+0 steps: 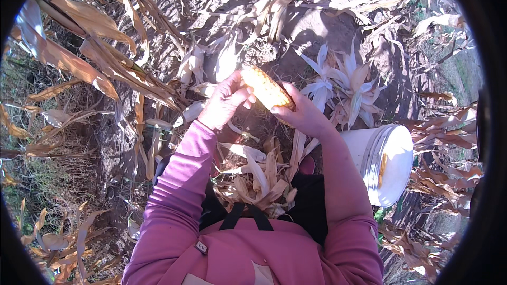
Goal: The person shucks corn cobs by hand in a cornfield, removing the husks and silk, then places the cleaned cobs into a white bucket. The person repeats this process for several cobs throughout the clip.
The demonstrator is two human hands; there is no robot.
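A husked yellow ear of corn (266, 88) is held between my two hands in front of me, tilted with its far end to the left. My right hand (302, 112) wraps round its near right end. At the other end, my left hand (230, 100) has its thumb and fingers closed on the cob's side. The kernels look bare and bright in the sun. Dry, pale husks (259, 179) lie heaped below the cob, by my legs. Parts of my fingers are hidden behind the cob.
A white bucket (364, 142) lies tipped on its side to my right, with something yellow like a corn cob (382, 171) inside. Peeled-back husks (351, 87) sit beyond it. Dry corn stalks (111, 63) lean in from the left over soil strewn with leaves.
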